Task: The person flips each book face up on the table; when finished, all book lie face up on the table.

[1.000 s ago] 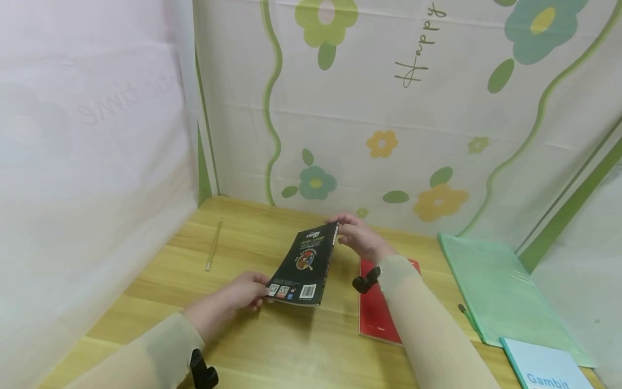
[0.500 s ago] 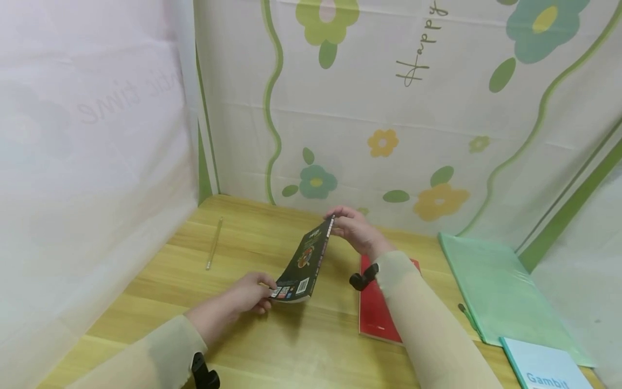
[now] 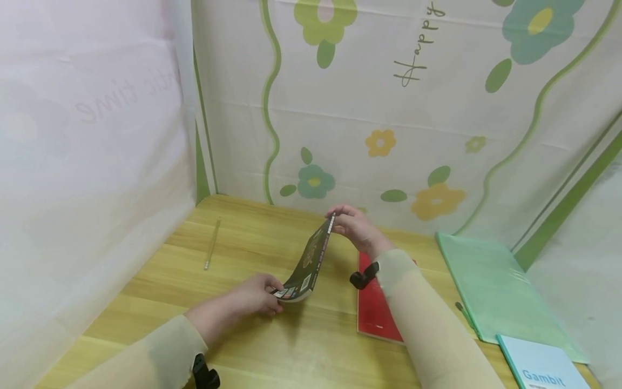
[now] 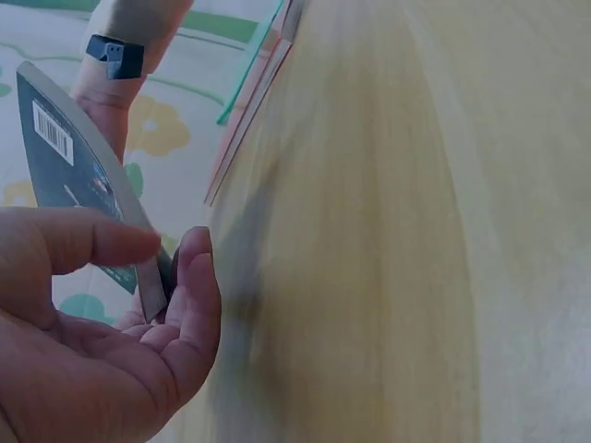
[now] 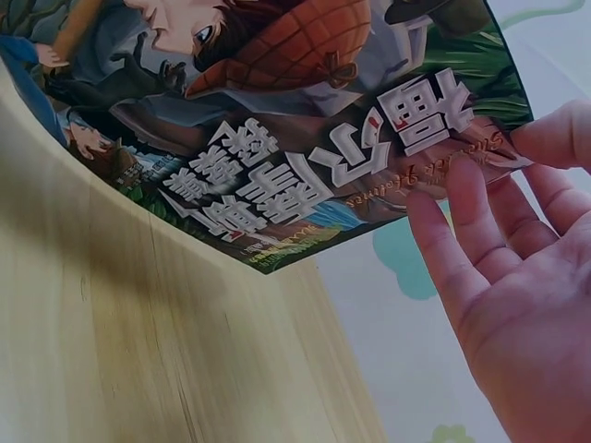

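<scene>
A thin dark paperback book [image 3: 310, 260] is held up off the table, tilted and bowed, between my two hands. My left hand [image 3: 254, 296] pinches its near left corner, thumb on the back cover and fingers beneath. At the far end, by the spine, my right hand [image 3: 358, 229] grips the upper corner between thumb and fingers. In the left wrist view the back cover [image 4: 69, 152] shows a barcode, and the pages bend. The right wrist view shows the illustrated front cover [image 5: 305, 120], with large Chinese lettering and a figure in a brown-red cap.
A red book [image 3: 376, 313] lies on the wooden table [image 3: 311, 351], partly under my right forearm. Farther right are a green folder [image 3: 505, 286], a green pen-like item [image 3: 466, 315] and a "Gambit" notebook [image 3: 539, 359]. At left lies a pencil [image 3: 212, 243]. Printed cloth walls stand behind and left.
The book has turned steeper, so its back cover is seen more edge-on and its spine faces me more. My left hand has shifted slightly right; the right hand rose slightly.
</scene>
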A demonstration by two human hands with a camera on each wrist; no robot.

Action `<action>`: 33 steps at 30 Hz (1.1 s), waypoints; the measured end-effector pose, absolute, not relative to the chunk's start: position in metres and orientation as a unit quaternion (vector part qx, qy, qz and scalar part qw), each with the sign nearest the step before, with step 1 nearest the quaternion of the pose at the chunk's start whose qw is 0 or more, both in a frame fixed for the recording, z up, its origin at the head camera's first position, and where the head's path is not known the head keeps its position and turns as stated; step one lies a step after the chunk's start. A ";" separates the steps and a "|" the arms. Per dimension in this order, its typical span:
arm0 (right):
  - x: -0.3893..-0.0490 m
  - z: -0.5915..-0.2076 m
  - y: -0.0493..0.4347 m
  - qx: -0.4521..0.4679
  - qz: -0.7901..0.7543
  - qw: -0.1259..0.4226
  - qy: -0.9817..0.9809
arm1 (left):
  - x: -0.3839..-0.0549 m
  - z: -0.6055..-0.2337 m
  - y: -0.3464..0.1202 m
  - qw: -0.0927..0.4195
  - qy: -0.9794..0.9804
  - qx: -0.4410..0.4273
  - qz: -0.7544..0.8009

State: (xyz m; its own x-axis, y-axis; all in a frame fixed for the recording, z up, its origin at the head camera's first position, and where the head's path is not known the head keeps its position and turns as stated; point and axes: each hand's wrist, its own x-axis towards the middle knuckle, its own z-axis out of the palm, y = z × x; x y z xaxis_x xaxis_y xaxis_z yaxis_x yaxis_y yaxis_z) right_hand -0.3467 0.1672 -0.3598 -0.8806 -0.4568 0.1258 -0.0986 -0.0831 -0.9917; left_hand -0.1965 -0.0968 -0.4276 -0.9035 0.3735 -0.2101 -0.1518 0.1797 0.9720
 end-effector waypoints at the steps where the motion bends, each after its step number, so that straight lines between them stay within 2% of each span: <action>1: -0.346 -0.359 0.167 -0.207 -0.705 0.127 0.666 | -0.196 -0.429 -0.097 0.208 0.744 0.083 0.630; 7: -0.344 -0.359 0.163 -0.204 -0.701 0.128 0.671 | -0.193 -0.432 -0.097 0.182 0.784 0.123 0.581; 16: -0.342 -0.355 0.154 -0.194 -0.689 0.126 0.687 | -0.191 -0.430 -0.092 0.144 0.817 0.128 0.543; 26: -0.343 -0.349 0.153 -0.181 -0.689 0.117 0.692 | -0.188 -0.428 -0.092 0.163 0.794 0.144 0.568; 33: -0.346 -0.345 0.155 -0.178 -0.683 0.115 0.699 | -0.189 -0.430 -0.088 0.151 0.781 0.148 0.588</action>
